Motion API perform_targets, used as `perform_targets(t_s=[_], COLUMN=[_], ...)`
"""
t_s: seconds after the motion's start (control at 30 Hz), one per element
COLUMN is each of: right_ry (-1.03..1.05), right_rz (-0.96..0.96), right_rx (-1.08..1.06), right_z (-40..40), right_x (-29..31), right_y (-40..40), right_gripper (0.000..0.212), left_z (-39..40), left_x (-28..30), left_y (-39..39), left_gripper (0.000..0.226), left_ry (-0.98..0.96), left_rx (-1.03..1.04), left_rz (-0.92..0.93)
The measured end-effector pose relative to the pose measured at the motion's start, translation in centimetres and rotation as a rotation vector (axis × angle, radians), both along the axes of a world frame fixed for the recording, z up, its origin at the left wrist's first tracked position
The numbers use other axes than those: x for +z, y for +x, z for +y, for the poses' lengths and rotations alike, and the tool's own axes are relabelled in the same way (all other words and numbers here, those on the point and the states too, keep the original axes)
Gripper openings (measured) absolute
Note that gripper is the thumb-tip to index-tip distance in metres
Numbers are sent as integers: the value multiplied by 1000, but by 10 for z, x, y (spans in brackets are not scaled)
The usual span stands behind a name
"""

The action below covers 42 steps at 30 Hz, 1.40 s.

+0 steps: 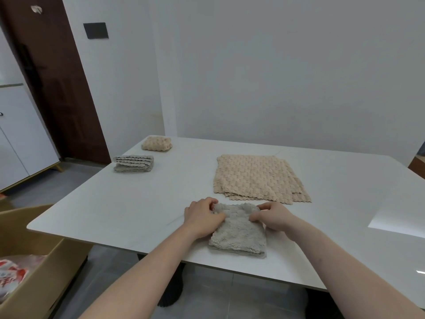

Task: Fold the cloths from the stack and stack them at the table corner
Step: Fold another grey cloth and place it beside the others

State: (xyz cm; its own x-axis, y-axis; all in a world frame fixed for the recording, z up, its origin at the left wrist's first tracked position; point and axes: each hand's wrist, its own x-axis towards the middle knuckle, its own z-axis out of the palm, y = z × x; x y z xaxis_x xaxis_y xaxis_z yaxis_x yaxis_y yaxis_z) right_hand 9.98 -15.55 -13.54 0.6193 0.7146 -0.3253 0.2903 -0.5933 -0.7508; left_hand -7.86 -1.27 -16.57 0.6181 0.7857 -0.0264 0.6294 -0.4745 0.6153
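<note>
**Grey cloth held at its far edge**

A folded grey fluffy cloth (238, 231) is lain near the white surface (115, 203) front edge. Its far corners are pinched by the left hand (202, 215) and right hand (273, 216), fingers curled.

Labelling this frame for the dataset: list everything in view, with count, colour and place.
grey cloth: 1, grey, partly folded, near table edge, under both hands
beige cloth stack: 1 stack, count unclear, beige, flat, table centre
folded grey cloths: 1 pile, grey, far left table edge
folded beige cloth: 1, beige, far left corner
table: 1, white
cardboard box: 1, brown, floor, lower left, holds a red and white bag
door: 1, dark brown, left
cabinet: 1, white, far left
wall plate: 1, dark, by door
left hand: pinches the cloth's far left corner
right hand: pinches the far right corner
</note>
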Motion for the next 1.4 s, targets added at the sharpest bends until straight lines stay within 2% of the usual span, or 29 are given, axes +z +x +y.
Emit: perform_targets(t_s=[0.1,0.23,0.33,0.43,0.67,0.77,0.93,1.07,1.27,1.4], right_ry=[-14,26,210,399,572,579,572,663,735,730], right_rz=[29,26,-30,-93,34,70,324,426,256,34], right_rx=[0,12,-19,-47,-30,-23,-89,-120,-96,-116], right_z=[2,-2,-9,-21,-25,-22,-18,-18,-22,-23], right_x=[-1,-3,-15,-26,-25,-26,-27,-28,-34,-39], right_y=[4,1,-5,-13,-16,-11,4,4,-6,-12], right_gripper=[30,12,10,7,13,14,19,23,25,31], left_z=[6,11,4,1,1,-1,-7,-8,-3,-3], left_x=[7,2,-5,-10,-9,-8,-3,-3,-10,-11], left_y=[4,3,1,0,-7,-9,-8,-6,-3,-4], left_gripper=[58,42,28,23,10,8,10,5,15,14], left_ry=[-51,-73,3,-3,-197,-252,-326,-275,-196,-151], left_rx=[-15,-15,4,38,8,-15,-84,-108,-104,-99], left_rz=[48,-1,-89,-231,-508,-543,-580,-592,-581,-563])
